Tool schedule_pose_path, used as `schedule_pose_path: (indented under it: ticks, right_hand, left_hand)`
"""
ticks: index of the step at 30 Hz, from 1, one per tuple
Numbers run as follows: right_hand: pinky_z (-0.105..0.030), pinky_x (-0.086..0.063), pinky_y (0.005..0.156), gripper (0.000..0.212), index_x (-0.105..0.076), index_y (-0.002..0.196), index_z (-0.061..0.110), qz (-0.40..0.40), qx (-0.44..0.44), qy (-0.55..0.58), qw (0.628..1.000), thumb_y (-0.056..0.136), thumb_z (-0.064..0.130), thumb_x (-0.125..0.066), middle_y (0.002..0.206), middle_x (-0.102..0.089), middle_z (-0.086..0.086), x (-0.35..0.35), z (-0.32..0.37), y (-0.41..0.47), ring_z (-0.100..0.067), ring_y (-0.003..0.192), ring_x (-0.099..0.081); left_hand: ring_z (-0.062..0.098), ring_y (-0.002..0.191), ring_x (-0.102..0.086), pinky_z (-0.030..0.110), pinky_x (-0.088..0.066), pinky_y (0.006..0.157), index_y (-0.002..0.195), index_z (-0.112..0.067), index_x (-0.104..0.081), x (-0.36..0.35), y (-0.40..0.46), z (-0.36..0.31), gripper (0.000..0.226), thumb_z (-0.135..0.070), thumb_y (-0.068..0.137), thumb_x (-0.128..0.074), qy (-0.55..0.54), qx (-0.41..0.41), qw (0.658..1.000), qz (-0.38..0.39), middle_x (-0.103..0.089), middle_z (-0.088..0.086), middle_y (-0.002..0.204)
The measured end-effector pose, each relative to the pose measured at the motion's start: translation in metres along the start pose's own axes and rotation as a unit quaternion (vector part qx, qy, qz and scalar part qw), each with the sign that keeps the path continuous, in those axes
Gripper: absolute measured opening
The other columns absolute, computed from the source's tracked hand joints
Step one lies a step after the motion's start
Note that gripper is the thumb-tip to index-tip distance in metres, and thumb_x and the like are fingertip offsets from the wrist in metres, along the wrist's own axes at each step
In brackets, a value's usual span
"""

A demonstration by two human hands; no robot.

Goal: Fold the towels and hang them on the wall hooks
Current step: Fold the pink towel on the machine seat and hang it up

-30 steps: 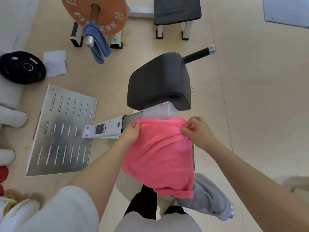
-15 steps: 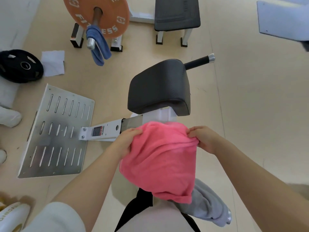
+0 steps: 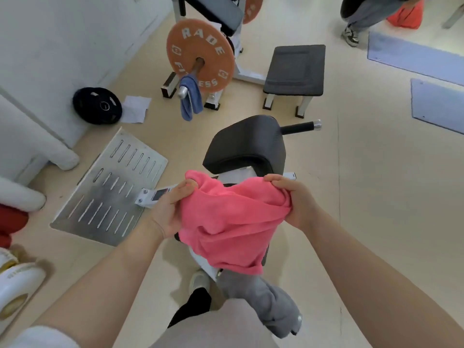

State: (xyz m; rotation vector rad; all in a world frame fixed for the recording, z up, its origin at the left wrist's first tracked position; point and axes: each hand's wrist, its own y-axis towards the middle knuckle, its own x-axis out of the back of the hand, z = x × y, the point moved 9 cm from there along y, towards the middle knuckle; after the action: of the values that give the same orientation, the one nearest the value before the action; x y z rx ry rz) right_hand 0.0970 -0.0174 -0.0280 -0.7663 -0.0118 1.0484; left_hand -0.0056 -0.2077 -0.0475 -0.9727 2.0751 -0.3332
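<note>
A pink towel (image 3: 231,222) hangs bunched between my two hands in front of my body. My left hand (image 3: 168,209) grips its left upper edge and my right hand (image 3: 293,199) grips its right upper corner. Below it a grey towel (image 3: 271,302) lies draped over the end of a gym machine. A blue towel (image 3: 189,96) hangs on the bar end of a barbell, in front of an orange weight plate (image 3: 200,56). No wall hooks are in view.
A black padded seat (image 3: 246,144) with a side handle stands just beyond my hands. A slotted metal footplate (image 3: 108,189) lies at left. A black weight plate (image 3: 96,105), a low black bench (image 3: 295,70), blue mats (image 3: 437,104) and another person's legs (image 3: 364,13) are farther off.
My hands have lifted the pink towel higher and drawn it toward me, bunching its top edge. My view has tilted up, showing more of the room.
</note>
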Motion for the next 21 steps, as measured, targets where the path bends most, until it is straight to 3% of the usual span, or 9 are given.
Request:
schedule_pose_path:
  ticks: [7,8,10,11,12,16,18,20,21]
  right_hand:
    - [-0.027,-0.043,0.07,0.034,-0.068,0.085,0.01,-0.007,0.021,-0.133,0.991,0.08,0.0,-0.036,0.086,-0.061,-0.005,0.024,-0.014,-0.065,-0.018,0.08,-0.055]
    - [-0.026,-0.043,0.07,0.034,-0.068,0.088,0.009,-0.022,0.065,-0.224,0.972,0.08,-0.003,-0.037,0.086,-0.06,-0.004,0.029,-0.01,-0.073,-0.018,0.081,-0.054]
    - [-0.025,-0.042,0.074,0.038,-0.063,0.108,0.008,-0.034,0.184,-0.474,0.86,0.079,-0.006,-0.042,0.09,-0.058,0.0,0.023,-0.001,-0.091,-0.018,0.087,-0.053]
    - [-0.026,-0.039,0.076,0.042,-0.057,0.117,0.008,-0.046,0.237,-0.549,0.8,0.079,-0.006,-0.044,0.092,-0.055,0.0,0.023,0.0,-0.098,-0.019,0.089,-0.051]
    - [-0.026,-0.037,0.076,0.043,-0.053,0.121,0.007,-0.069,0.27,-0.568,0.774,0.08,-0.005,-0.044,0.092,-0.053,-0.003,0.024,0.004,-0.105,-0.02,0.089,-0.05]
    - [-0.03,-0.035,0.07,0.019,-0.058,0.1,0.002,-0.155,0.27,-0.568,0.762,0.089,0.008,-0.044,0.088,-0.056,-0.01,0.033,0.018,-0.123,-0.026,0.084,-0.05]
    - [-0.033,-0.044,0.065,0.016,-0.057,0.088,0.004,-0.142,0.22,-0.504,0.823,0.091,0.012,-0.044,0.08,-0.054,-0.007,0.038,0.01,-0.126,-0.024,0.077,-0.051]
    - [-0.026,-0.055,0.055,0.019,-0.052,0.076,0.009,-0.09,0.137,-0.305,0.938,0.092,0.012,-0.044,0.072,-0.053,-0.005,0.04,-0.012,-0.132,-0.019,0.066,-0.055]
    - [-0.021,-0.056,0.053,0.021,-0.053,0.074,0.011,-0.06,0.089,-0.213,0.971,0.093,0.012,-0.044,0.071,-0.054,-0.004,0.038,-0.025,-0.135,-0.015,0.063,-0.058]
  left_hand:
    - [0.016,0.068,-0.069,0.026,-0.057,0.061,0.072,-0.014,-0.074,-0.023,-0.102,0.055,0.058,-0.035,0.022,-0.095,-0.042,-0.042,0.998,-0.037,-0.071,0.005,0.075]
    - [0.017,0.069,-0.07,0.027,-0.057,0.061,0.069,-0.015,-0.074,-0.026,-0.117,0.068,0.056,-0.033,0.021,-0.095,-0.045,-0.039,0.998,-0.035,-0.071,0.006,0.074]
    - [0.016,0.067,-0.069,0.026,-0.057,0.061,0.063,-0.016,-0.072,-0.036,-0.144,0.09,0.049,-0.032,0.023,-0.095,-0.034,-0.047,0.998,-0.022,-0.07,0.005,0.071]
    - [0.014,0.062,-0.066,0.022,-0.055,0.058,0.057,-0.017,-0.069,-0.042,-0.157,0.098,0.044,-0.033,0.024,-0.094,-0.027,-0.061,0.998,-0.01,-0.067,0.002,0.065]
    - [0.011,0.056,-0.062,0.019,-0.052,0.055,0.053,-0.017,-0.065,-0.047,-0.168,0.103,0.042,-0.033,0.025,-0.093,-0.023,-0.076,0.997,0.006,-0.062,-0.001,0.059]
    - [0.006,0.05,-0.056,0.014,-0.045,0.05,0.052,-0.02,-0.065,-0.067,-0.204,0.109,0.036,-0.036,0.035,-0.092,0.004,-0.13,0.991,0.044,-0.059,-0.006,0.054]
    - [0.008,0.049,-0.051,0.016,-0.041,0.049,0.051,-0.019,-0.062,-0.058,-0.21,0.109,0.041,-0.038,0.03,-0.093,0.007,-0.156,0.988,0.003,-0.055,-0.004,0.053]
    - [0.009,0.052,-0.046,0.02,-0.038,0.051,0.053,-0.019,-0.058,-0.045,-0.211,0.107,0.046,-0.04,0.031,-0.093,0.009,-0.185,0.981,-0.05,-0.05,-0.003,0.055]
    - [0.009,0.057,-0.046,0.021,-0.04,0.055,0.056,-0.019,-0.058,-0.038,-0.211,0.104,0.047,-0.04,0.033,-0.093,0.002,-0.204,0.976,-0.077,-0.05,-0.003,0.059]
